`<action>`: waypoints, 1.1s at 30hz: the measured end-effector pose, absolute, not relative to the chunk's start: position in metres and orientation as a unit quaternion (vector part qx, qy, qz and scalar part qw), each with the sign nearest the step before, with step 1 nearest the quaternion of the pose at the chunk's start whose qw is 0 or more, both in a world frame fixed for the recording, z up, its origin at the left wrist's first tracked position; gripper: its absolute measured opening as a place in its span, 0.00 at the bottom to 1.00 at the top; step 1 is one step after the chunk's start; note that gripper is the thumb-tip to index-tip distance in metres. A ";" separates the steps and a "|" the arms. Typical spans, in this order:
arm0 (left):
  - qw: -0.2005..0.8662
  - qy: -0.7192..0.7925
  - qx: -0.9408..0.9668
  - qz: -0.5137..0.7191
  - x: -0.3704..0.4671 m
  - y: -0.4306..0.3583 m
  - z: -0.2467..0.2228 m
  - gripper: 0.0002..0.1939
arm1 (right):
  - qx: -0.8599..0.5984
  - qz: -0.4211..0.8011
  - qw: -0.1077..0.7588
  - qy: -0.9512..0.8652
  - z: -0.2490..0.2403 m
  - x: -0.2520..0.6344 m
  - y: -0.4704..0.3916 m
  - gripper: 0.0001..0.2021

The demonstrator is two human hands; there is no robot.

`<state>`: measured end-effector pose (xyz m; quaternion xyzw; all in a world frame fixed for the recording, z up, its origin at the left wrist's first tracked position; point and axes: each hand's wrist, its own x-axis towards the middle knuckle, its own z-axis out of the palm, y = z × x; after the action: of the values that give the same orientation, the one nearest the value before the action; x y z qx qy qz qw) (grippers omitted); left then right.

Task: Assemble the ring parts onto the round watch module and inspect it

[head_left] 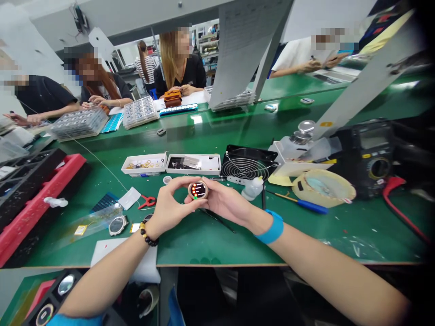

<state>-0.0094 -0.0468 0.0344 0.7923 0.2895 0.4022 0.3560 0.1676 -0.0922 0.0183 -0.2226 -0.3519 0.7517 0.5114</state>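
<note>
A round smartwatch (198, 190) without a strap, its dark screen lit with orange-red icons and a green spot, is held up above the green bench. My left hand (171, 203) grips its left side, thumb below and fingers curled over the top. From the right, my right hand (226, 199) closes its fingers on the other edge. Under the hands lies a thin black tool (220, 220), partly hidden. Left of my left wrist, another round watch (118, 225) rests on the bench near red-handled scissors (147, 202).
Two white parts trays (144, 164) and a black fan (249, 162) stand behind the hands. Rightward are a squeeze bottle (253, 188), a blue-handled screwdriver (311, 206), a cream bowl (322, 189) and a multimeter (372, 154). A red-and-black foam tray (68, 176) is at left. Several people sit opposite.
</note>
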 end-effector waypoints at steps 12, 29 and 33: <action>0.369 0.291 0.785 0.404 -0.009 -0.046 0.033 0.24 | -0.223 0.749 0.511 -0.359 0.018 0.167 -0.092 0.18; 0.430 0.321 0.733 0.419 -0.010 -0.041 0.034 0.28 | -0.189 0.769 0.507 -0.340 0.018 0.168 -0.096 0.19; 0.454 0.325 0.713 0.424 -0.010 -0.040 0.033 0.29 | -0.177 0.760 0.522 -0.344 0.017 0.165 -0.097 0.19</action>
<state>-0.0095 -0.0399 0.0333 0.7131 0.3255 0.4241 0.4535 0.1649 -0.0973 0.0168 -0.1768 -0.3444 0.7600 0.5221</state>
